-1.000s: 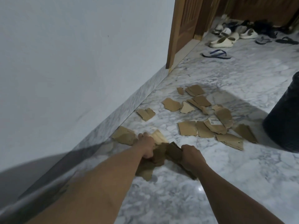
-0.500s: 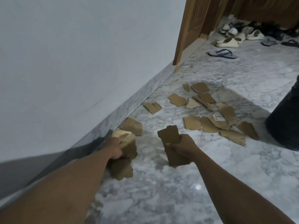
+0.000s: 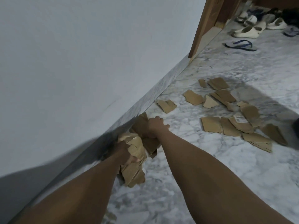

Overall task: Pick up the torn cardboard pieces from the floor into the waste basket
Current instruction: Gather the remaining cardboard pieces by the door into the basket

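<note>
My left hand (image 3: 125, 153) grips a stack of torn brown cardboard pieces (image 3: 135, 167) low by the wall. My right hand (image 3: 154, 126) reaches across beside it and grips darker cardboard pieces (image 3: 140, 122) close to the marble skirting. Several more torn pieces lie scattered on the marble floor to the right, among them one with a white label (image 3: 241, 122) and a lone piece (image 3: 166, 105) near the skirting. Only a dark sliver of the waste basket (image 3: 296, 125) shows at the right edge.
A white wall (image 3: 80, 62) with a marble skirting runs along the left. A wooden door frame (image 3: 203, 26) stands at the back. Sandals and a blue flip-flop (image 3: 241, 45) lie on the floor beyond it.
My right hand has swung left with its cardboard to the piece by the skirting, next to my left hand. The view has turned left, pushing the basket almost out of frame.
</note>
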Motion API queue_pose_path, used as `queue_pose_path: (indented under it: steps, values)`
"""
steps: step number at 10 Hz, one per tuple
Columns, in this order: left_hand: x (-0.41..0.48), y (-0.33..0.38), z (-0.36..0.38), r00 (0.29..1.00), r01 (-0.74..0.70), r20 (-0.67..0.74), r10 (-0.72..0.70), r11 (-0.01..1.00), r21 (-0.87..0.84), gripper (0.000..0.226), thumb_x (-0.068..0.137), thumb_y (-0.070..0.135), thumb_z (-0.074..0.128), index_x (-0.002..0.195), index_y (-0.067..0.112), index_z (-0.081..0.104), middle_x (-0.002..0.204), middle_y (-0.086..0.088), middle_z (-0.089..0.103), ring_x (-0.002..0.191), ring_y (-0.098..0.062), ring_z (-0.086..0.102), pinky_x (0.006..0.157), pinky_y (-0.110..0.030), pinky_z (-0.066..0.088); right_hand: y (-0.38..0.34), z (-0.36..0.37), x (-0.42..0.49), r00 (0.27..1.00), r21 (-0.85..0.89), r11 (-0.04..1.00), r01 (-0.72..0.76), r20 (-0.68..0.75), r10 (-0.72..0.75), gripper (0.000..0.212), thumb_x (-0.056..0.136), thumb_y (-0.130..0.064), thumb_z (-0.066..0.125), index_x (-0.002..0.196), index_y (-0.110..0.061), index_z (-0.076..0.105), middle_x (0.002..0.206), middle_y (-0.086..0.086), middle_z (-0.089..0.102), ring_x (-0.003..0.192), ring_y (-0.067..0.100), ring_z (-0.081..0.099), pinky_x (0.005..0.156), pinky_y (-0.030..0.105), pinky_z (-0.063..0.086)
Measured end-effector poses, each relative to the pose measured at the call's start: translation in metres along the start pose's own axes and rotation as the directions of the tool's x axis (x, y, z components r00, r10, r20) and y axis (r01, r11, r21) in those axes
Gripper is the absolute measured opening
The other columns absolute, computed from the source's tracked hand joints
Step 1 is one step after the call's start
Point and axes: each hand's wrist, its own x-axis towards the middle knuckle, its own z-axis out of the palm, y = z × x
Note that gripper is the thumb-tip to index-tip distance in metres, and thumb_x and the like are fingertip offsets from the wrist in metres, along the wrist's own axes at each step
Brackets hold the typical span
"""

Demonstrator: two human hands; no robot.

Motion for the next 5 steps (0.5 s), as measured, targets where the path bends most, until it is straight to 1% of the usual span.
queue_pose_path:
  steps: [1, 2, 3, 4, 5]
  values:
    - [0.01, 0.006, 0.002, 0.996, -0.087, 0.025, 0.084, 0.981, 0.175, 0.082, 0.08, 0.015, 0.079, 0.145, -0.002, 0.032, 0.149, -0.019, 0.039, 0.135, -0.033, 0.041, 0.082, -0.011, 0.048, -0.006, -0.003, 0.002, 0.999, -0.004, 0.999, -0.038, 0.005, 0.038, 0.052, 0.095, -0.031, 0.054, 0.142, -0.016, 0.038, 0.142, 0.013, 0.037, 0.135, 0.033, 0.035, 0.109, 0.052, 0.024]
    - [-0.04, 0.036, -0.02, 0.991, -0.133, 0.012, 0.134, 0.965, 0.225, 0.087, 0.092, 0.046, 0.06, 0.152, 0.004, 0.014, 0.157, -0.012, 0.025, 0.143, -0.027, 0.028, 0.108, -0.024, 0.032, -0.008, -0.003, -0.006, 0.998, 0.114, 0.993, -0.017, -0.06, 0.024, 0.052, 0.093, -0.024, 0.056, 0.138, -0.015, 0.033, 0.135, 0.016, 0.043, 0.127, 0.036, 0.044, 0.104, 0.05, 0.032]
    - [-0.047, 0.036, -0.018, 0.99, -0.106, -0.078, 0.119, 0.983, 0.151, 0.083, 0.094, 0.047, 0.056, 0.153, 0.007, 0.013, 0.16, -0.011, 0.018, 0.146, -0.027, 0.022, 0.107, -0.019, 0.03, -0.003, 0.004, -0.025, 0.991, 0.193, 0.979, 0.066, -0.131, -0.04, 0.052, 0.088, -0.02, 0.063, 0.128, -0.017, 0.03, 0.121, 0.015, 0.051, 0.113, 0.036, 0.053, 0.092, 0.049, 0.045]
    - [-0.035, 0.027, -0.008, 0.987, -0.137, -0.053, 0.149, 0.974, 0.178, 0.091, 0.088, 0.055, 0.059, 0.154, 0.016, 0.01, 0.161, -0.004, 0.012, 0.146, -0.026, 0.02, 0.119, -0.033, 0.022, 0.015, 0.003, -0.048, 0.978, 0.165, 0.98, 0.112, -0.192, -0.079, 0.052, 0.087, -0.02, 0.065, 0.127, -0.018, 0.031, 0.118, 0.015, 0.051, 0.11, 0.037, 0.053, 0.087, 0.049, 0.046]
    - [-0.044, 0.033, -0.013, 0.996, -0.091, 0.036, 0.084, 0.961, 0.261, 0.1, 0.082, 0.063, 0.062, 0.156, 0.022, 0.007, 0.159, -0.008, 0.02, 0.143, -0.029, 0.028, 0.114, -0.033, 0.03, 0.06, -0.019, -0.072, 0.973, 0.117, 0.99, 0.076, -0.228, -0.048, 0.052, 0.088, -0.022, 0.062, 0.13, -0.017, 0.031, 0.121, 0.015, 0.052, 0.111, 0.036, 0.053, 0.086, 0.047, 0.046]
